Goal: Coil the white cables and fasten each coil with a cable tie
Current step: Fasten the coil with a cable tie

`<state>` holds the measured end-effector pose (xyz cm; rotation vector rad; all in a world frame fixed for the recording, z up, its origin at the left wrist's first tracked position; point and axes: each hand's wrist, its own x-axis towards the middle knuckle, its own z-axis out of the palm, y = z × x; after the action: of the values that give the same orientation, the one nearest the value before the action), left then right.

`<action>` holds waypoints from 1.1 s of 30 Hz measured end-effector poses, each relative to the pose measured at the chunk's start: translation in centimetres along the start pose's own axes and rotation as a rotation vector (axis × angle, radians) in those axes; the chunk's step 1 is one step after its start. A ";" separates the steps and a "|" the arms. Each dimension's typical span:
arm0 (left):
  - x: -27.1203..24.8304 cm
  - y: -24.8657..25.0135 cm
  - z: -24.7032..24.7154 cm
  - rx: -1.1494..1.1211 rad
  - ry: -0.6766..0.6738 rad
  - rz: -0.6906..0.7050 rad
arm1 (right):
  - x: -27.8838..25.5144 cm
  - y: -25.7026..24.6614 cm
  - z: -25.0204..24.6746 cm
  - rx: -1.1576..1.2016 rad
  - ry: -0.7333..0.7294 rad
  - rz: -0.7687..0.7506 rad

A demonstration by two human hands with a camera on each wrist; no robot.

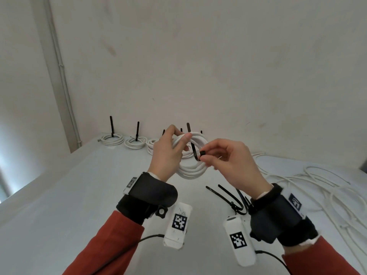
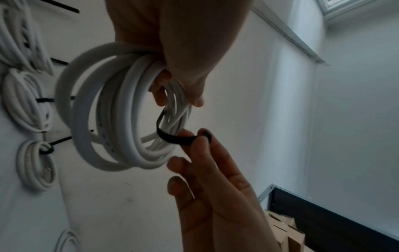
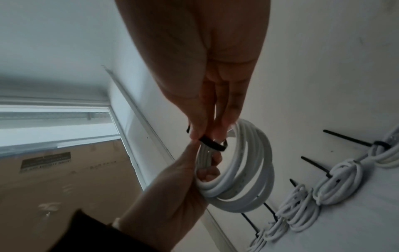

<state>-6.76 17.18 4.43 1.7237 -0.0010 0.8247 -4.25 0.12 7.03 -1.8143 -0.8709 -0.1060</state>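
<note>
My left hand (image 1: 170,147) grips a coil of white cable (image 1: 195,170) and holds it upright above the grey table (image 1: 79,195). In the left wrist view the coil (image 2: 121,119) hangs from the curled fingers. A black cable tie (image 1: 193,149) loops through the coil, its tail sticking up behind. My right hand (image 1: 218,157) pinches the tie's head end between thumb and forefinger; the left wrist view shows the tie (image 2: 172,138) bent round the strands. The right wrist view shows the tie (image 3: 212,145) pinched over the coil (image 3: 244,170).
Several tied coils (image 1: 112,138) with upright black tie tails line the table's far edge by the wall. Loose white cables (image 1: 317,187) sprawl at the right. Spare black ties (image 1: 230,199) lie under my right wrist. Cardboard boxes (image 3: 64,179) stand beyond the table's left side.
</note>
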 end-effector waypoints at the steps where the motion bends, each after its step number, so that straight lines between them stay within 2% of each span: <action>1: -0.2 0.4 0.0 0.011 -0.017 0.008 | 0.1 0.0 -0.1 -0.055 0.040 -0.044; 5: -0.5 1.1 0.2 0.007 -0.066 0.002 | 0.2 -0.1 -0.2 -0.149 0.121 -0.183; 8: -0.8 1.4 0.6 -0.049 -0.122 -0.029 | 0.1 0.4 -0.3 -0.218 0.183 -0.200; 10: -1.1 1.7 0.8 -0.085 -0.170 -0.033 | 0.3 0.7 -0.7 -0.165 0.222 -0.182; 13: -1.3 1.9 1.0 -0.095 -0.232 -0.007 | 0.6 0.5 -1.5 0.039 0.240 -0.107; 17: -1.3 1.9 1.0 -0.097 -0.297 0.033 | 0.6 -0.4 -2.1 0.282 0.166 0.036; 23: -1.8 2.2 1.4 -0.095 -0.382 0.044 | 1.1 -1.0 -2.4 0.349 0.181 0.181; 29: -2.1 2.4 1.8 -0.192 -0.335 -0.022 | 1.1 -0.8 -1.8 0.352 0.204 0.215; 33: -1.8 2.6 1.4 -0.268 -0.347 -0.050 | 1.6 -0.2 -2.3 0.432 0.351 0.307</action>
<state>-8.42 14.36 5.54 1.5835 -0.2894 0.4572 -2.45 -1.02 8.86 -1.4428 -0.3281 -0.0346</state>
